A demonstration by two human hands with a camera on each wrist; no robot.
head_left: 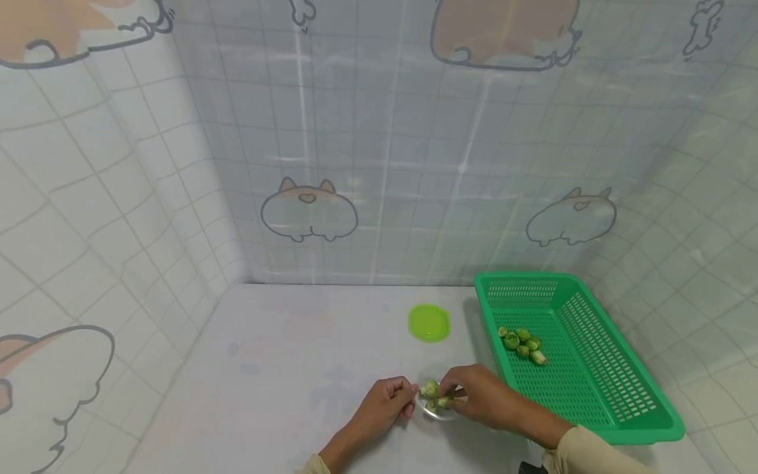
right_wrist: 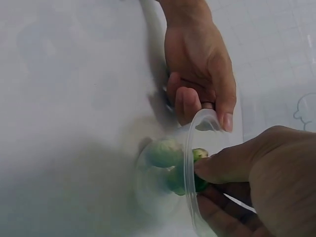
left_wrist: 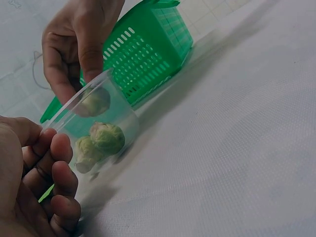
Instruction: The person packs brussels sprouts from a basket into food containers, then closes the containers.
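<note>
A small clear plastic tub (head_left: 439,416) stands on the table in front of the person. The left hand (head_left: 385,406) pinches its rim between thumb and index finger, the other fingers curled loosely. From the opposite side, the right hand (head_left: 481,397) reaches over the rim and holds a Brussels sprout (left_wrist: 95,102) inside the tub with thumb and fingers. Lower in the tub lie two more Brussels sprouts (left_wrist: 107,138), seen through its wall in the left wrist view. The right wrist view shows the held sprout (right_wrist: 200,183) partly hidden by the thumb.
A green plastic basket (head_left: 628,359) stands at the right, with several Brussels sprouts (head_left: 523,343) lying by its left wall. Behind the tub, a flat lime-green lid (head_left: 429,323) lies on the white-covered table (head_left: 284,368). Patterned sheets (head_left: 391,131) enclose the back and sides.
</note>
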